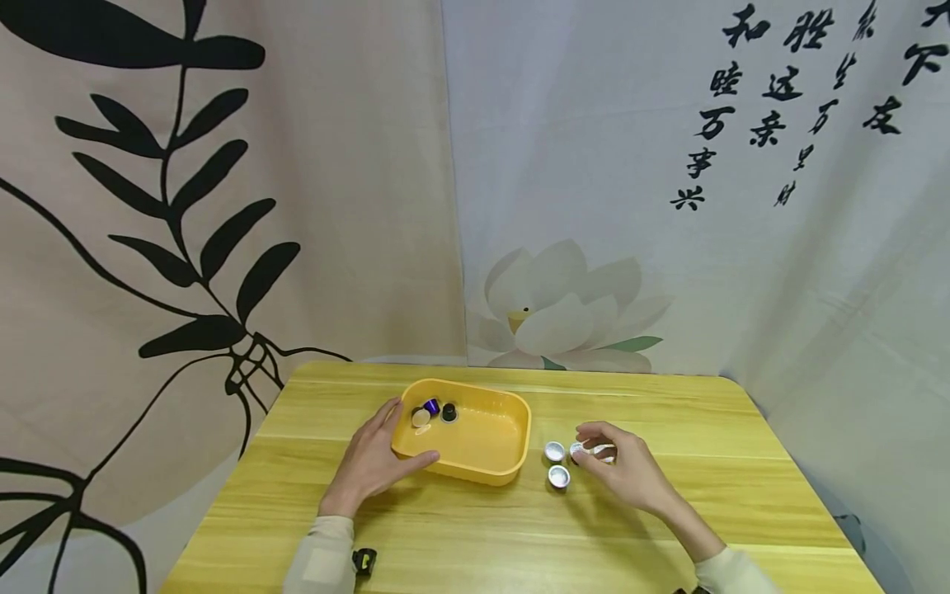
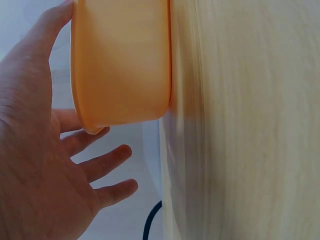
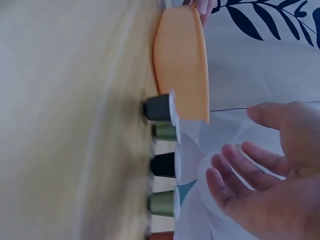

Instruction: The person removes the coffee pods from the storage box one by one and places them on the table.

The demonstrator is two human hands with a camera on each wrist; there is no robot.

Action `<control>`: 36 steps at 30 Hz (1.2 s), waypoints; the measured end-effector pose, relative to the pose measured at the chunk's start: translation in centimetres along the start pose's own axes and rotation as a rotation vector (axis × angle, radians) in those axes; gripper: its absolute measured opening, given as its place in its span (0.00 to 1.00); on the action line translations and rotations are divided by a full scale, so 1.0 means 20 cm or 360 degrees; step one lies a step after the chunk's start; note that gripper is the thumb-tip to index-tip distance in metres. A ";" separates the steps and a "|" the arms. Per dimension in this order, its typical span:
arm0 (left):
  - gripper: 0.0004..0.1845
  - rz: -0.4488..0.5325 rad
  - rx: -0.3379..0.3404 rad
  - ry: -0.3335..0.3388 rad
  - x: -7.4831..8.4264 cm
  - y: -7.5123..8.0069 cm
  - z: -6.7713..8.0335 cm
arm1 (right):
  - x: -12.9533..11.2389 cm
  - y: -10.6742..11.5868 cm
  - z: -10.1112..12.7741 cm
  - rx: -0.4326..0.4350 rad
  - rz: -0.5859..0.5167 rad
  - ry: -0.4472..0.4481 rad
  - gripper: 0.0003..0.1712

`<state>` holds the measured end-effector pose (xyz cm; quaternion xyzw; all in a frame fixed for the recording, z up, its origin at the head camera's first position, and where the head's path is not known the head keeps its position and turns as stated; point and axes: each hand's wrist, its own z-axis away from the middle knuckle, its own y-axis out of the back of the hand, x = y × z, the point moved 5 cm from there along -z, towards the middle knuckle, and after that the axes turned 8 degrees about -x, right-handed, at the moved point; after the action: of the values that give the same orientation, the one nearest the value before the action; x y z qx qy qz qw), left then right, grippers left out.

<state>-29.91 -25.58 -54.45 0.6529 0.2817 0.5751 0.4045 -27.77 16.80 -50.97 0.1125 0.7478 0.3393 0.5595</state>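
Observation:
A yellow tray [image 1: 512, 441] stands on the wooden table [image 1: 445, 536]; a purple capsule [image 1: 431, 406], a black capsule [image 1: 449, 412] and a beige one [image 1: 420, 418] lie in its far left corner. My left hand [image 1: 374, 458] rests against the tray's left near corner, thumb [image 2: 55, 20] on the tray wall [image 2: 120, 60], fingers straight and spread. My right hand [image 1: 619, 466] hovers over several capsules standing to the right of the tray, foil tops up [image 1: 554, 451] [image 1: 559, 476]. The right wrist view shows these capsules [image 3: 159, 107] [image 3: 164, 165] in a row and the fingers [image 3: 235, 170] relaxed, holding nothing.
Printed curtains hang close behind the table's far edge. A small black object [image 1: 364, 561] shows at the near edge by my left sleeve. Bare tabletop lies in front of the tray and to the right of my right hand.

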 end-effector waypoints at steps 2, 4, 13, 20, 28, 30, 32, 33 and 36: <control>0.70 0.0001 0.0004 -0.0004 0.00 0.00 0.00 | -0.02 0.02 -0.02 0.0014 0.0044 0.0055 0.20; 0.70 0.0000 0.0009 -0.0008 0.00 0.00 0.00 | -0.04 0.03 -0.04 0.0022 0.0101 0.0122 0.21; 0.69 0.0012 0.0019 -0.0009 0.00 0.00 0.00 | -0.08 0.05 -0.16 0.0001 0.0313 0.0310 0.23; 0.70 0.0004 0.0004 0.0005 0.00 0.00 0.00 | -0.13 0.01 -0.27 -0.0124 0.0318 0.0323 0.27; 0.70 0.0013 -0.0010 0.0013 -0.01 -0.01 0.00 | -0.21 -0.07 -0.38 -0.0292 0.0299 0.0344 0.31; 0.70 0.0011 -0.0010 0.0016 -0.01 -0.01 0.00 | -0.23 -0.10 -0.42 -0.0336 0.0299 0.0356 0.32; 0.70 0.0012 -0.0006 0.0014 -0.01 -0.01 0.00 | -0.24 -0.12 -0.45 -0.0379 0.0325 0.0368 0.33; 0.70 0.0012 -0.0003 0.0012 -0.01 -0.01 0.00 | -0.26 -0.13 -0.47 -0.0402 0.0336 0.0376 0.33; 0.70 0.0011 0.0005 0.0004 -0.01 0.00 0.00 | -0.28 -0.17 -0.53 -0.0465 0.0357 0.0416 0.34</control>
<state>-29.99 -25.67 -54.60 0.6539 0.2809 0.5769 0.4010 -34.84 7.21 -47.29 0.0677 0.7397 0.5156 0.4270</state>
